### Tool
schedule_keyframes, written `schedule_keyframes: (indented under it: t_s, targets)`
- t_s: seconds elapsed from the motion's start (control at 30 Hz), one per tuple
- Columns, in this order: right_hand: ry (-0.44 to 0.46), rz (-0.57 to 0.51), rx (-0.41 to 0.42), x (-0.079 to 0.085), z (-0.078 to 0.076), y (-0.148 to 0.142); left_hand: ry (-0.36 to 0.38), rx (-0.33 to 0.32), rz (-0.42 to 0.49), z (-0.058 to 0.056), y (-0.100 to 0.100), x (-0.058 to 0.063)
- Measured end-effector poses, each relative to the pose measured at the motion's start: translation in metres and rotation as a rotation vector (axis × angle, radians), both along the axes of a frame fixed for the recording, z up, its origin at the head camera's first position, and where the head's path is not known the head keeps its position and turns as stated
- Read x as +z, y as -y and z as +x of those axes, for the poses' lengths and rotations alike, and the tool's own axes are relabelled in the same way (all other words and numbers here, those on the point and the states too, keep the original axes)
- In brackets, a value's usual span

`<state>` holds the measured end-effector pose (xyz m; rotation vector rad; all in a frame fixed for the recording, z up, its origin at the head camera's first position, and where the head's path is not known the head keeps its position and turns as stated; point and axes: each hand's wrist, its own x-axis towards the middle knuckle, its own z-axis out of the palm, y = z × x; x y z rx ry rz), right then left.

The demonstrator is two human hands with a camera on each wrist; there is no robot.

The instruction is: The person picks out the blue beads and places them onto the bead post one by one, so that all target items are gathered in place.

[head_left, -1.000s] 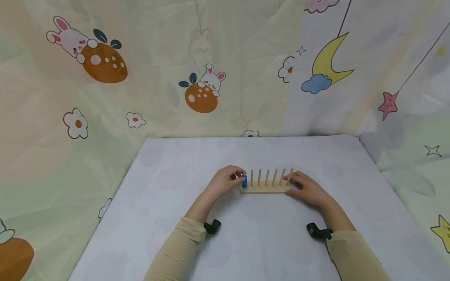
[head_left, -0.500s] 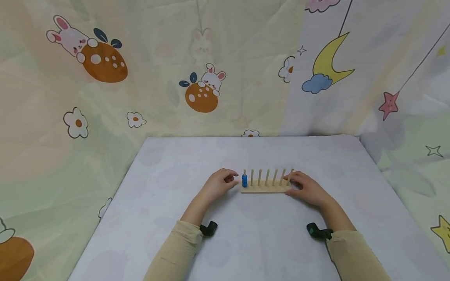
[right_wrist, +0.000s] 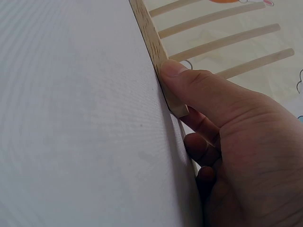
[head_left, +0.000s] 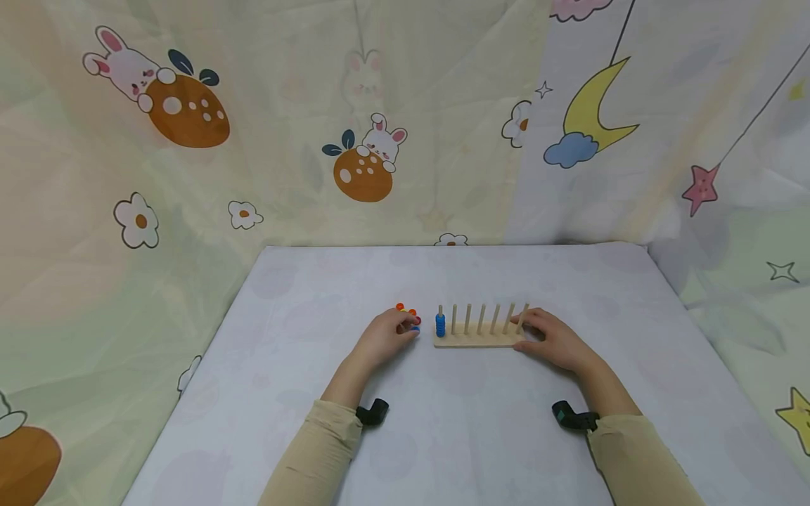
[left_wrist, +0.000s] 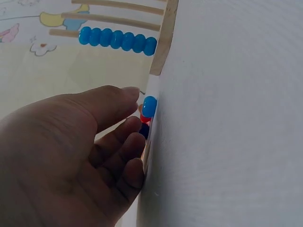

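Note:
A wooden peg rack [head_left: 476, 341] stands on the table with a row of upright pegs. Several blue beads [left_wrist: 117, 39] are stacked on its leftmost peg; the other pegs are bare. My right hand [head_left: 557, 342] grips the rack's right end, its thumb [right_wrist: 174, 71] on the front edge of the base. To the left of the rack, my left hand [head_left: 382, 336] is low over the table among loose beads, fingers bent and thumb apart from them. Just beyond its fingertips lies a loose blue bead [left_wrist: 149, 107], with a red bead [left_wrist: 145, 118] behind it. Nothing shows between those fingers.
More loose beads, among them an orange bead [head_left: 400, 306], lie behind my left hand, partly hidden by it. The white-covered table [head_left: 468, 436] meets a printed cloth backdrop [head_left: 285, 140] at its far edge. A small black camera sits on each wrist.
My left hand has let go of the blue bead at the leftmost peg and moved left to the loose beads, which now show past it. The right hand and rack have stayed put.

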<state>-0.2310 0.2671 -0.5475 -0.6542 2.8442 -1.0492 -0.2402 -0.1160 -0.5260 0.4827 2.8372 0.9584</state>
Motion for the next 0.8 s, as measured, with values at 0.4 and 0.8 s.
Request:
schedule_keyframes:
  t_s: [0.4,0.8]
  targets:
    - [0.014,-0.001,-0.004,-0.001,-0.001,0.000,-0.042,0.013,-0.023,-0.001,0.004,-0.010]
    - [0.028,0.009,-0.011,0.001,0.000,0.000,-0.053,0.017,-0.031,0.000,0.002,-0.014]
